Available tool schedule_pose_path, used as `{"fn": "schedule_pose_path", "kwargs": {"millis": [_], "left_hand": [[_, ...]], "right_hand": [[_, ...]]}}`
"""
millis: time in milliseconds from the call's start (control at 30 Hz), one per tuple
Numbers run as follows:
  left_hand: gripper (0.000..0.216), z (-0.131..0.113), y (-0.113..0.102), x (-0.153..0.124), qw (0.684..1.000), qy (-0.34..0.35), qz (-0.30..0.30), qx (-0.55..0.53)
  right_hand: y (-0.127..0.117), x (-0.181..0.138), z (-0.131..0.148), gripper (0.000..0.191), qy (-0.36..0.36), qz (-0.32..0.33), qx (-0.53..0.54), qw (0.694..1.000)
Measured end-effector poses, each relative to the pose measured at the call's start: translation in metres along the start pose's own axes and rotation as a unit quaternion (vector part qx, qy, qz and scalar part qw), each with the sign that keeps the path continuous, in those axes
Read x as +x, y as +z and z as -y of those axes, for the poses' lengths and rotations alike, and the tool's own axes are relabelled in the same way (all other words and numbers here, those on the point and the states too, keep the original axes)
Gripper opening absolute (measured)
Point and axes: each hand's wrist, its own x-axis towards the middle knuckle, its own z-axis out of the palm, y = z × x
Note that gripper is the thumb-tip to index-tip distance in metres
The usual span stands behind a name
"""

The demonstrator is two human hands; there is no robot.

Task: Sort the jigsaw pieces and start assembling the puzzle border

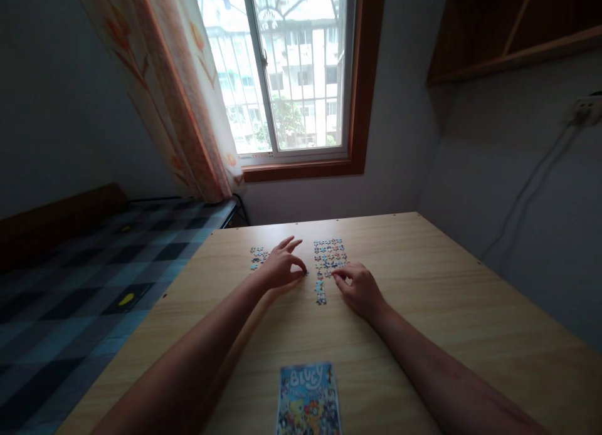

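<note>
My left hand (283, 264) is over the table, thumb and forefinger pinched on a small puzzle piece (306, 272), its other fingers raised. To its right lies a partly joined jigsaw puzzle (330, 252), a block of rows with a narrow column running down toward me. My right hand (358, 288) rests by the lower right of that block, fingertips closed at a piece (328, 274) on its edge. Whether those fingers grip the piece or only press it, I cannot make out. Loose puzzle pieces (256, 252) lie left of my left hand, which partly covers them.
A picture card (309, 397) lettered "Bluey" lies at the near side of the wooden table (446, 335). A bed with a checked cover (108, 284) adjoins the left. Behind are a curtain (174, 96) and a window (301, 78). A shelf (512, 62) hangs at right.
</note>
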Motion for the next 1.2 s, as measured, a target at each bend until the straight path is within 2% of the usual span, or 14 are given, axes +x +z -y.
{"fn": "schedule_pose_path", "kwargs": {"millis": [100, 200, 333, 400, 533, 667, 867, 1200], "left_hand": [[0.014, -0.014, 0.000, -0.024, 0.999, 0.034, -0.003, -0.013], [0.029, -0.029, 0.003, -0.048, 0.998, 0.056, -0.012, -0.028], [0.036, -0.044, 0.007, -0.069, 0.995, 0.068, -0.033, -0.068], [0.035, -0.047, 0.008, -0.075, 0.993, 0.053, -0.064, -0.086], [0.028, -0.054, 0.009, -0.084, 0.980, -0.027, -0.126, -0.151], [0.021, -0.063, 0.014, -0.093, 0.973, -0.051, -0.106, -0.199], [0.014, -0.067, 0.019, -0.095, 0.984, -0.023, -0.069, -0.161], [0.014, -0.062, 0.026, -0.093, 0.985, 0.020, -0.076, -0.153]], "right_hand": [[0.000, 0.000, 0.001, 0.015, -0.004, 0.005, -0.012, 1.000], [-0.001, 0.000, 0.001, 0.015, -0.009, 0.006, -0.027, 1.000], [-0.002, -0.001, 0.002, 0.015, -0.012, 0.002, -0.042, 0.999], [-0.002, -0.002, 0.003, 0.015, -0.012, 0.000, -0.047, 0.999], [-0.002, -0.003, 0.003, 0.015, -0.020, 0.003, -0.064, 0.998], [-0.001, -0.004, 0.001, 0.016, -0.035, 0.013, -0.090, 0.995], [-0.003, -0.004, 0.001, 0.017, -0.044, 0.025, -0.108, 0.993], [-0.008, -0.006, -0.003, 0.017, -0.017, -0.032, -0.057, 0.998]]}}
